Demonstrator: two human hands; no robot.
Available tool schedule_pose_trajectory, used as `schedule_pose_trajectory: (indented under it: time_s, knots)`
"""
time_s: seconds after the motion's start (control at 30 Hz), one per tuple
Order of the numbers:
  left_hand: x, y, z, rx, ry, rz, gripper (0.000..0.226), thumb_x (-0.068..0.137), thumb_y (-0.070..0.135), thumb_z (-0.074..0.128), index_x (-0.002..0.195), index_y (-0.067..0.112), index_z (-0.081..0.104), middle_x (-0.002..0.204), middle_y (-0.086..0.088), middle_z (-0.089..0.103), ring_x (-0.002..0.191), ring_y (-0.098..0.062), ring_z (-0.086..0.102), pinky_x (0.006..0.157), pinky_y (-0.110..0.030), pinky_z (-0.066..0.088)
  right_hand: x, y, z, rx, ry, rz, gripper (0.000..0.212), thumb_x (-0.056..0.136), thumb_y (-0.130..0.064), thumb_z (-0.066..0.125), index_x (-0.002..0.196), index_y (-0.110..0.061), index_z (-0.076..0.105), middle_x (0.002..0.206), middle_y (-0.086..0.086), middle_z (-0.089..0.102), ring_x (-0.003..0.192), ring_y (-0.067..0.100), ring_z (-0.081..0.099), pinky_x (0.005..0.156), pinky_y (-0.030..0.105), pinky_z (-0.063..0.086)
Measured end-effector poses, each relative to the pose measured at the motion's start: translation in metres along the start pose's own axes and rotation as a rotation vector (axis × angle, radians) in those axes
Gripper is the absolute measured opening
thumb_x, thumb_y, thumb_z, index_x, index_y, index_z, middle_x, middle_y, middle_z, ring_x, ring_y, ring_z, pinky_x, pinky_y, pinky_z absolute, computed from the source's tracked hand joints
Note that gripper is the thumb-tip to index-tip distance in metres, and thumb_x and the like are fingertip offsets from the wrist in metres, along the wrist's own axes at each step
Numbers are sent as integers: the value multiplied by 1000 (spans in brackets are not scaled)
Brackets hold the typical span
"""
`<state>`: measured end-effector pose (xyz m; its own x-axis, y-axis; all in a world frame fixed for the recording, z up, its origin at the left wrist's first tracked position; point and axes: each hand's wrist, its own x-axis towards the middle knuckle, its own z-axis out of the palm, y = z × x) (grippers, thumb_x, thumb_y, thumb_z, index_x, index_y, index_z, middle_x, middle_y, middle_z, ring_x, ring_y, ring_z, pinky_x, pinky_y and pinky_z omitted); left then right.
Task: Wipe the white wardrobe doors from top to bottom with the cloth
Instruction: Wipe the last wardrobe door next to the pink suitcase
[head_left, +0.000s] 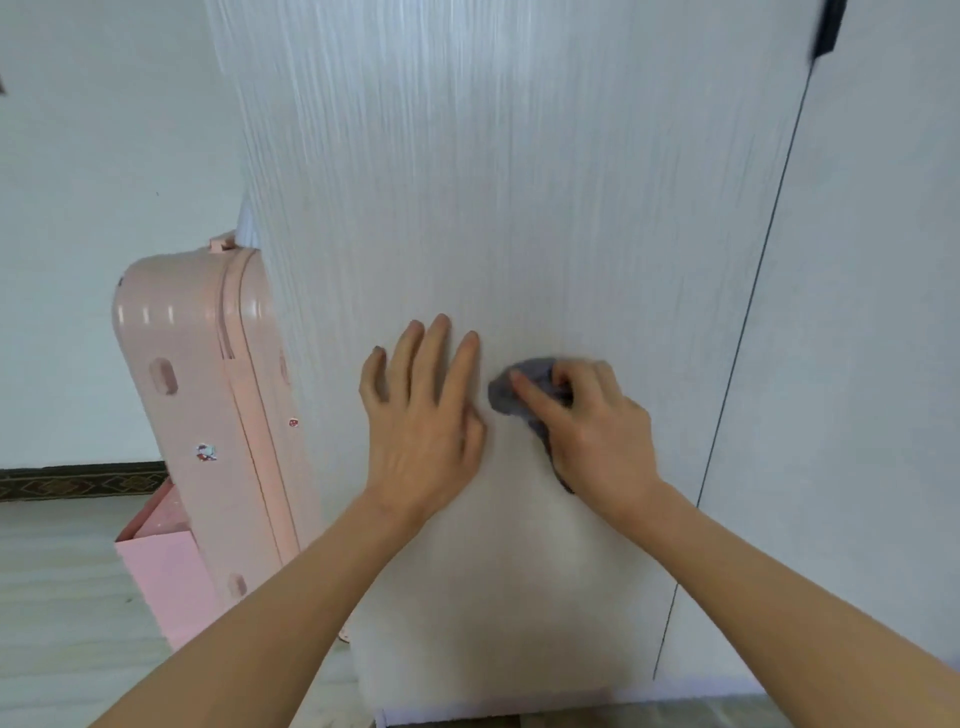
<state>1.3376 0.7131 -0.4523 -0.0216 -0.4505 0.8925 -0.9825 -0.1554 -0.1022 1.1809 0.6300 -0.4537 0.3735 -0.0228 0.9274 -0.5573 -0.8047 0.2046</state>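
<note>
The white wardrobe door (493, 182) fills the middle of the head view, with a fine vertical grain. My left hand (423, 415) lies flat on the door's lower half, fingers spread and holding nothing. Just to its right, my right hand (592, 431) presses a small grey cloth (511, 392) against the same door. The cloth bunches out past my fingertips, and a strip of it shows under my wrist. A dark vertical gap (748, 312) separates this door from a second white door (872, 338) on the right.
A pink hard-shell suitcase (208, 415) stands upright against the wardrobe's left side, with a pink box (166, 577) at its foot. A black handle (826, 28) sits at the top right on the second door. Pale floor (62, 597) and a white wall with dark skirting lie to the left.
</note>
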Motion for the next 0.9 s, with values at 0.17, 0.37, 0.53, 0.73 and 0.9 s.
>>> schedule_pose_trajectory:
  time_s: [0.17, 0.37, 0.53, 0.73, 0.9]
  knots:
    - [11, -1, 19, 28, 108, 25, 46, 84, 22, 45, 129, 15, 45, 136, -13, 37, 126, -34, 34, 102, -52, 25, 5, 26, 13, -5, 38, -188, 39, 74, -10, 74, 110, -23, 67, 99, 0, 44, 77, 18, 46, 49, 27, 46]
    - [90, -29, -32, 19, 51, -13, 41, 83, 19, 42, 123, 14, 48, 134, -12, 38, 124, -34, 36, 98, -48, 27, 157, 55, -13, -24, 276, -65, 25, 89, -14, 58, 112, -22, 67, 100, 0, 45, 79, 19, 50, 47, 23, 41]
    - [152, -61, -86, 7, -35, -165, 44, 83, 17, 41, 127, 11, 46, 136, -17, 39, 127, -37, 35, 102, -45, 26, 222, 39, -29, 40, 309, 99, 30, 96, -12, 39, 110, -23, 62, 102, 1, 55, 78, 23, 55, 53, 29, 42]
    - [132, -75, -109, 25, -205, -201, 49, 82, 16, 38, 130, 10, 43, 139, -18, 36, 128, -36, 34, 98, -45, 29, 87, -34, 13, 72, -294, -346, 31, 85, -20, 42, 80, -25, 72, 90, -6, 65, 84, 17, 42, 56, 26, 44]
    - [168, -82, -146, -40, -280, -267, 52, 80, 13, 39, 132, 11, 44, 138, -15, 37, 125, -32, 38, 96, -40, 30, 190, -19, -14, 170, -151, -238, 37, 98, -16, 38, 80, -22, 69, 85, -3, 59, 74, 17, 51, 47, 25, 40]
